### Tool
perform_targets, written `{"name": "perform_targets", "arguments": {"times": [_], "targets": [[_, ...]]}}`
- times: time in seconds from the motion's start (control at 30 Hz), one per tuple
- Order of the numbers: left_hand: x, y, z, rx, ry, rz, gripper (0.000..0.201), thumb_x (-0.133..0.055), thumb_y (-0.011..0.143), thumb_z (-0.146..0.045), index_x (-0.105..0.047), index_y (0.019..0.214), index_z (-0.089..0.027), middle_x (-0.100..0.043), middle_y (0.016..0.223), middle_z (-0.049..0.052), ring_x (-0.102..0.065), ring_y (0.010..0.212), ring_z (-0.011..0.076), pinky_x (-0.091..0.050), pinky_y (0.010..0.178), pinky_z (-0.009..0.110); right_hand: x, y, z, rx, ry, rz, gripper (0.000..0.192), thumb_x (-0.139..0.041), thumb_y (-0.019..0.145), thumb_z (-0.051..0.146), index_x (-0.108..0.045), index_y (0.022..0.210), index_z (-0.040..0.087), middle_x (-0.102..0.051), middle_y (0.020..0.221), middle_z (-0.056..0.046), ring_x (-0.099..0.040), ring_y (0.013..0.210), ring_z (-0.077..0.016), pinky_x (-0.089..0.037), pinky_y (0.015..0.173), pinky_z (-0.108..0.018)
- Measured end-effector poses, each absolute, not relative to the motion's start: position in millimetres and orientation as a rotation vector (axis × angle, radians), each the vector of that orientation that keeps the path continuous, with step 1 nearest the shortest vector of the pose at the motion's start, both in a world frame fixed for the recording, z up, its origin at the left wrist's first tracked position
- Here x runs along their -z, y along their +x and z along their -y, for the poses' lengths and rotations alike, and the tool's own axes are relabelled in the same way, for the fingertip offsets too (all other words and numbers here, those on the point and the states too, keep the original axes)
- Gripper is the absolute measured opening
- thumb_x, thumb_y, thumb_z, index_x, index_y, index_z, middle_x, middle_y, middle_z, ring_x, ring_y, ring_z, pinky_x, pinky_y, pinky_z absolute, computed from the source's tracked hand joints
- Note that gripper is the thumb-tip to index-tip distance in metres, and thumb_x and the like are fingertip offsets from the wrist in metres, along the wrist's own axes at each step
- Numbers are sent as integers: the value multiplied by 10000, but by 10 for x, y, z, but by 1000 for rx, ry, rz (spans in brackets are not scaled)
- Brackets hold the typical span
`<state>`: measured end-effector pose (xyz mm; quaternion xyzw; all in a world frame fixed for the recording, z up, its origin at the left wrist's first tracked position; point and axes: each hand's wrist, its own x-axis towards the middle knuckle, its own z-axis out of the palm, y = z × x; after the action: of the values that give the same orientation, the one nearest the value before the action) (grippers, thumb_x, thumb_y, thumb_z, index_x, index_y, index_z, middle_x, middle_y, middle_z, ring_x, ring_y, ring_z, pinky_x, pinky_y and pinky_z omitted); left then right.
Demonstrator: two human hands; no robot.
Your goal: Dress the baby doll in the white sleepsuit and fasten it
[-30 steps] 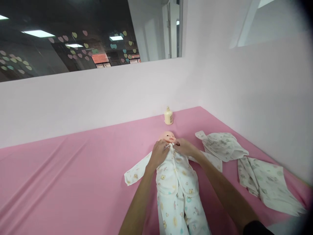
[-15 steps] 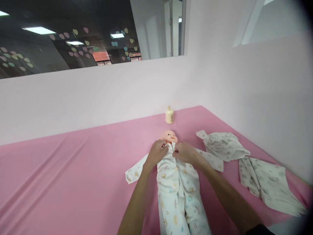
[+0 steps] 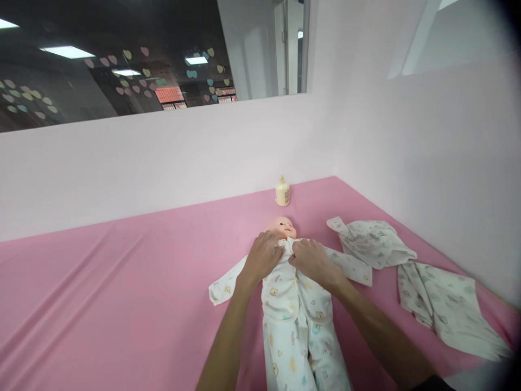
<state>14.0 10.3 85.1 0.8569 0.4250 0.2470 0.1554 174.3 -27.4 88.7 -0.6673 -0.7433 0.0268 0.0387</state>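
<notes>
Lying on its back near the bottom middle of the view, a baby doll (image 3: 284, 227) in a white printed romper (image 3: 293, 315) stretches across the pink sheet (image 3: 101, 293), its legs towards the person and its head away from them. Both forearms reach up from the lower edge and meet at the top of the romper, just under the doll's chin. The left hand (image 3: 262, 258) is closed on the cloth of the collar on its side, fingers curled in and pinching the edge. The right hand (image 3: 311, 258) is closed on the opposite edge of the collar in the same way, and the two hands sit just beside each other, nearly touching. The romper's sleeves lie spread out flat to either side. To the right, well apart from the doll, two loose printed garments (image 3: 411, 271) lie crumpled on the sheet near the wall. Farther back, beyond the doll's head, a small cream bottle (image 3: 282, 191) stands upright near the pale wall (image 3: 163, 157).
</notes>
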Motion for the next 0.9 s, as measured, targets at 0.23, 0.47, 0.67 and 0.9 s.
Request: {"name": "perform_targets", "arguments": {"times": [0.23, 0.47, 0.67, 0.9], "targets": [[-1000, 151, 46, -455, 2579, -994, 206, -472, 947, -345, -649, 983, -247, -636, 1160, 24, -549, 1070, 223, -416, 931, 372, -979, 1884, 201, -340, -1881, 2089, 197, -524, 734, 204, -464, 548, 186, -504, 555, 4, -422, 526, -107, -207, 518, -279], [-992, 166, 48, -475, 2644, -1046, 210, -439, 942, -240, -551, 773, -186, -622, 880, 31, -544, 929, 204, -397, 809, 336, -1093, 2005, 223, -948, -1611, 1881, 160, -498, 696, 215, -414, 562, 197, -507, 498, 32, -540, 491, -112, -355, 484, -217], [-1036, 137, 9, -460, 2575, -935, 214, -453, 907, -194, -500, 699, -182, -589, 770, 21, -545, 849, 190, -398, 801, 309, -964, 2120, 147, -1243, -1410, 1893, 73, -503, 678, 220, -474, 618, 192, -538, 529, 37, -603, 545, -135, -455, 525, -220], [-1093, 86, 11, -566, 2452, -901, 295, -433, 950, -319, -526, 704, -184, -615, 823, 20, -530, 898, 181, -396, 838, 302, -965, 2108, 88, -874, -1567, 2117, 203, -481, 727, 210, -357, 567, 194, -420, 504, 55, -407, 474, -78, -261, 480, -230]]}}
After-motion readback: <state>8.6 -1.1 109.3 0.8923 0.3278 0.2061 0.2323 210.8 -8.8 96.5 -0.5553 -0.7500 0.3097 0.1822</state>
